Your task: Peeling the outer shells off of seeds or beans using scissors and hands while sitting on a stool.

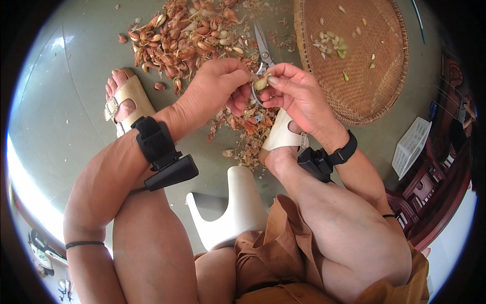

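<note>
A pale, yellowish-green peeled shallot bulb is held between the thumb and fingers of my right hand. Against its other side, my left hand pinches a thin shred of papery skin. Metal scissors lie on the floor behind and below my hands, blades pointing away and handles partly covered by my fingers. Beyond my left hand spreads a heap of unpeeled, reddish-brown shallots. A round woven bamboo tray sits to the right, with several peeled bulbs scattered on it.
Loose dry skins litter the green floor between my sandalled feet. A white plastic stool stands between my legs. At the right lie a white plastic basket and dark red wooden furniture. Black devices are strapped to both wrists.
</note>
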Available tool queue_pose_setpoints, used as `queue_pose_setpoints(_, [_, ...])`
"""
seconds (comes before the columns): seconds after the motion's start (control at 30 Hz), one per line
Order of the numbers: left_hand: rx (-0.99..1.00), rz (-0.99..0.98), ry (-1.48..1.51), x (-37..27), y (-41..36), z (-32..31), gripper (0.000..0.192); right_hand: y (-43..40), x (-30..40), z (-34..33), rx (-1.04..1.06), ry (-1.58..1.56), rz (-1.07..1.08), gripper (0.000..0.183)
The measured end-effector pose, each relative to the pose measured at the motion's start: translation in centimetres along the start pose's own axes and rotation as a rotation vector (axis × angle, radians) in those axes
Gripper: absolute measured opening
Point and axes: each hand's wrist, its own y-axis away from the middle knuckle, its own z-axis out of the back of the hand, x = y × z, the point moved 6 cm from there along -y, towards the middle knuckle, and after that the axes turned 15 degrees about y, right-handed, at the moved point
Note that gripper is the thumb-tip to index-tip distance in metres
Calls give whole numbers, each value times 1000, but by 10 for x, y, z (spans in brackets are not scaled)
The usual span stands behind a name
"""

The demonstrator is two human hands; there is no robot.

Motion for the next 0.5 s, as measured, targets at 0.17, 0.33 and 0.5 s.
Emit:
queue_pose_setpoints(0.17, [-55, 65, 35, 4, 1, 8, 16, -2, 0, -4, 89, -27, 53, 14])
queue_pose_setpoints(0.33, [-35, 41, -35, 3, 0, 8, 17, -4, 0, 1, 49, -38, 94, 14])
queue_pose_setpoints(0.5, [8, 101, -254, 7, 0, 11, 17, -5, 3, 13, -37, -101, 144, 13])
